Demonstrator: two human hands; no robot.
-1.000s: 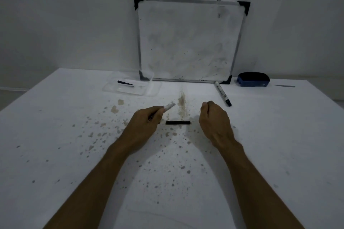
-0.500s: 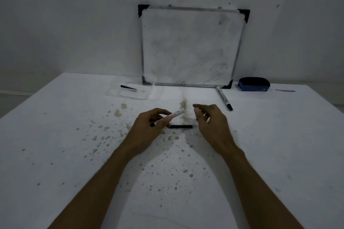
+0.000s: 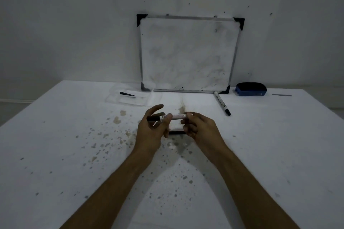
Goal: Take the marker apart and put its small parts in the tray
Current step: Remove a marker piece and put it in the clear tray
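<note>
Head camera view: a person holds a marker (image 3: pixel 177 116) level above a stained white table (image 3: pixel 55 135), one hand at each end. The left hand (image 3: pixel 150 128) pinches the barrel near its dark end between thumb and curled fingers, with the forefinger raised clear. The right hand (image 3: pixel 200 129) grips the pale end in its curled fingertips. The marker is lifted off the table, in front of the person and nearer than the tray.

Just beneath the hands a short black stick-like part (image 3: pixel 176 132) lies flat on the table, partly hidden by the fingers. Further back and to the left sits a clear plastic tray (image 3: pixel 111 97), with one slim black pointed piece (image 3: pixel 127 94) lying inside it.

A smudged whiteboard (image 3: pixel 186 53) with black corner caps leans against the wall at the table's far edge. A second marker (image 3: pixel 221 103), capped in black, lies on the table near the board's lower right corner. A blue eraser (image 3: pixel 250 89) rests to the right of the board, and a thin grey strip (image 3: pixel 281 95) lies beyond it; what it is cannot be told. Brown and grey spots speckle the tabletop around the arms.
</note>
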